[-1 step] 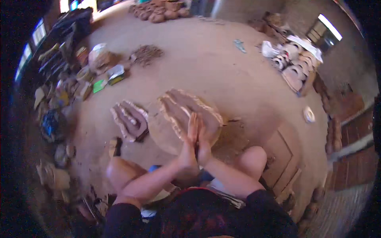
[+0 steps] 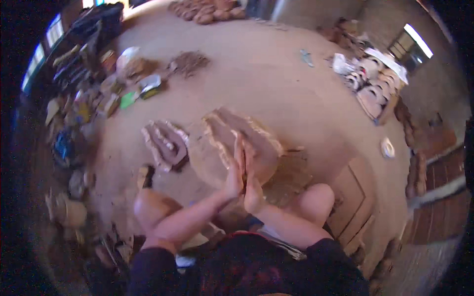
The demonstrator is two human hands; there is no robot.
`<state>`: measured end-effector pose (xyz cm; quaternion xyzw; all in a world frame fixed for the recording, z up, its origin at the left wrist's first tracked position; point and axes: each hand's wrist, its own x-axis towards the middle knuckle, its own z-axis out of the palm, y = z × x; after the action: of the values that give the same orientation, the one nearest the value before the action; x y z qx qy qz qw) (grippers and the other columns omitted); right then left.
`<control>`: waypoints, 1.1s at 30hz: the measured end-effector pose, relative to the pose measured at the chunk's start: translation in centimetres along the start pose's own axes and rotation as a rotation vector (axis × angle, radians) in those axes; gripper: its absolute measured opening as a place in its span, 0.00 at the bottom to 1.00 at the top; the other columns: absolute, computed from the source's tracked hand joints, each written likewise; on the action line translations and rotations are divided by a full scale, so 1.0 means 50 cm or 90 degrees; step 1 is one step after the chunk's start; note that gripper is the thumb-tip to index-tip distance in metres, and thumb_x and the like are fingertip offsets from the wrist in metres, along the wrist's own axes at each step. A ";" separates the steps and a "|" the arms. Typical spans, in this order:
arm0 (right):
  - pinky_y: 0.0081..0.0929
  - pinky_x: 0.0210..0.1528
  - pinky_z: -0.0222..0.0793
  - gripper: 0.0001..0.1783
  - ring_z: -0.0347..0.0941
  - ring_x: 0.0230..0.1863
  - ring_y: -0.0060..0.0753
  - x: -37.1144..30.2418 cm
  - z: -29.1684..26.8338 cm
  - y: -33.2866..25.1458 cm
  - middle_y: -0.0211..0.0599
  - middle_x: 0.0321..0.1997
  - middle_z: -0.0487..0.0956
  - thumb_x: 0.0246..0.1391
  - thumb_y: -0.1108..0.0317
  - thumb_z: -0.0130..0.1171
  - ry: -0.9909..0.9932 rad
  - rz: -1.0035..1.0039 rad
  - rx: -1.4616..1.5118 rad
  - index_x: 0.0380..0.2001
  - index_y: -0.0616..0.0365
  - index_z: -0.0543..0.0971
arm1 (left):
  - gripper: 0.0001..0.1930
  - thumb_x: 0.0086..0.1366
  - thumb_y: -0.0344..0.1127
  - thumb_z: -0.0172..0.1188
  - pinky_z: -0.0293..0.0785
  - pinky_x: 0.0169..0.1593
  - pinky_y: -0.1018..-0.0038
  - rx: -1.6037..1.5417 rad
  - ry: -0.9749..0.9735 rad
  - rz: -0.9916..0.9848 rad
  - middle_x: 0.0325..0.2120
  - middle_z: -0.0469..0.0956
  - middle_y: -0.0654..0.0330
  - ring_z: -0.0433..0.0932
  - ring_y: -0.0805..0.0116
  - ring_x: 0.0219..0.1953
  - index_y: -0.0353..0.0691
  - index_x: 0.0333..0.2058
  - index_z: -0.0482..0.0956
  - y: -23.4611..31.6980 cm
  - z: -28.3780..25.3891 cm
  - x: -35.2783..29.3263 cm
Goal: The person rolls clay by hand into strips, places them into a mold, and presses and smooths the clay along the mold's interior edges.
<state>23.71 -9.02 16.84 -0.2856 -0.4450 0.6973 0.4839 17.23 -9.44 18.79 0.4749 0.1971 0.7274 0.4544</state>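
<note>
Left hand (image 2: pixel 234 180): slid forward along the right hand (image 2: pixel 252 190) since the earlier frame, the right drawn slightly back; the surroundings sit a little farther right in view. Both hands: frame centre, palms facing and pressed together, fingers straight; whether anything lies between them cannot be told.

Floor (image 2: pixel 296 93): dusty, pinkish-brown, across the middle of the frame. Window (image 2: pixel 404 45): upper right, in a dull brown wall (image 2: pixel 437 74).

Large ridged slab (image 2: pixel 259 148): frame centre, brown, clay-like, smooth inside, with pale, uneven raised ridges; on a round tan board (image 2: pixel 202 165). Small ridged piece (image 2: pixel 180 153): left of the board, similar ridges, curved outline. Flat panel (image 2: pixel 353 192): lower right, brown, angular edge.

Curved pieces (image 2: pixel 377 89): upper right, stacked, pale, arched. Rounded pots (image 2: pixel 207 12): top edge, reddish-brown, heaped. Crumbly heap (image 2: pixel 188 63): upper left of centre, dark brown. Green flat item (image 2: pixel 129 100): left of the heap, lower. White ring (image 2: pixel 387 147): right side, on the floor. Dark block (image 2: pixel 145 176): beside the left knee (image 2: pixel 154 206).

Obstructions: hands cover part of the slab's near end; knees and forearms hide floor at lower centre.
</note>
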 end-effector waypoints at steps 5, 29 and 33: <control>0.37 0.82 0.35 0.41 0.41 0.84 0.38 0.055 -0.053 0.000 0.36 0.85 0.47 0.77 0.38 0.29 -0.080 -0.103 -0.122 0.80 0.55 0.50 | 0.44 0.80 0.62 0.33 0.33 0.79 0.57 0.088 -0.096 0.060 0.80 0.30 0.48 0.30 0.49 0.80 0.33 0.77 0.34 -0.047 -0.055 0.005; 0.40 0.82 0.39 0.46 0.45 0.83 0.42 0.145 0.058 0.008 0.42 0.83 0.53 0.73 0.32 0.33 0.061 0.224 0.213 0.78 0.57 0.54 | 0.36 0.82 0.50 0.39 0.66 0.62 0.59 0.183 0.082 -0.053 0.53 0.64 0.53 0.71 0.59 0.46 0.34 0.76 0.41 -0.121 -0.182 0.030; 0.42 0.76 0.54 0.44 0.62 0.74 0.43 0.115 0.120 0.005 0.42 0.75 0.67 0.73 0.32 0.34 0.101 0.084 0.006 0.75 0.57 0.60 | 0.39 0.80 0.60 0.32 0.29 0.79 0.54 0.053 0.185 -0.164 0.79 0.42 0.49 0.28 0.48 0.81 0.34 0.75 0.48 -0.072 -0.193 0.047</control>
<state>16.53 -5.77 19.43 -0.3661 -0.3823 0.7049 0.4722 10.21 -4.20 12.85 0.3542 0.3494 0.7154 0.4906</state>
